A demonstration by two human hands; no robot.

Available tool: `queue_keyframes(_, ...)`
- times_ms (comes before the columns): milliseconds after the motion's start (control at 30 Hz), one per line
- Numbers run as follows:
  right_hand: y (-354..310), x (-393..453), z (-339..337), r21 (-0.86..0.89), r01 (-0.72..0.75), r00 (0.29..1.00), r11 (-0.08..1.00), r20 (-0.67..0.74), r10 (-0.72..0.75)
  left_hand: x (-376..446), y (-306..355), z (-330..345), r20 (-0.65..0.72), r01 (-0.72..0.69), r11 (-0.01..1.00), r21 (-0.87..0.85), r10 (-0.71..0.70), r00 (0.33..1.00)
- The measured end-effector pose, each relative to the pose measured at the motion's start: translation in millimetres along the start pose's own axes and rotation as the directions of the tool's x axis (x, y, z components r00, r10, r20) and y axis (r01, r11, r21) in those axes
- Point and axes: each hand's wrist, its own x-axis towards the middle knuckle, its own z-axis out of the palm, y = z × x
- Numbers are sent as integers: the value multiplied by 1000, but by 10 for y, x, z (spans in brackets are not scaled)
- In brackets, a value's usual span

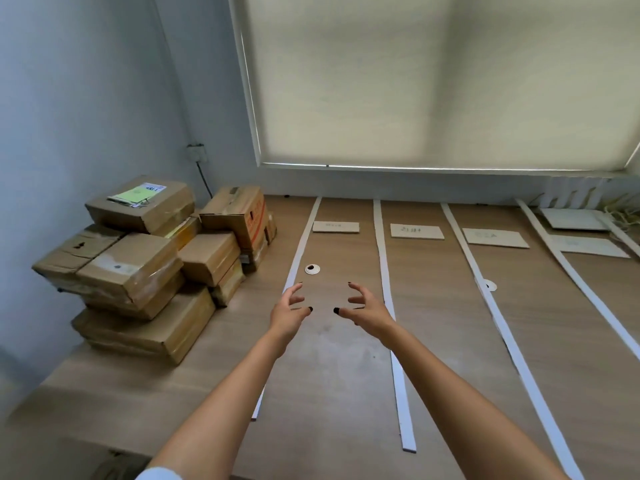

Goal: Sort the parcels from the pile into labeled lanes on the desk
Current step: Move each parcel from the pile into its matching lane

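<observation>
Now I see the fingers [294, 295] of my left hand [289, 311] spread and a little bent, like a claw, and they hold nothing. My right hand [367, 308] is the same: fingers spread, bent, nothing between them. Both palms face each other with a gap between, and both hands hang over the desk [329, 368], in the first lane from the left. My forearms reach forward from the bottom of the view, and a white sleeve [157, 474] shows at the left arm.

White strips divide the desk in lanes. The left strip [298, 258] passes just behind my left hand, and the next strip [384, 271] passes just beside my right hand. Further right are two more strips. At the far end of each lane lies a label card: the first card [336, 226], the second card [417, 231], the third card [496, 238] and a fourth card [588, 245]. I cannot read the writing on them. A round white grommet [312, 269] sits in the desk just beyond my left hand, and another grommet [489, 285] is under the third strip.

The parcels [145, 258] are brown cartons, piled on the left part of the desk, near the wall [86, 98], well apart from my hands. The top carton has a green label [140, 192]. No parcel lies in any lane. Behind the desk a blind [433, 81] covers the window.
</observation>
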Motion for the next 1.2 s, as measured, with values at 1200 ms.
queue_keyframes(1200, -1689, 1529, 3886, 179, -170, 966, 969, 223, 129, 1451, -285, -4423, -223, -39, 850, 525, 182, 958)
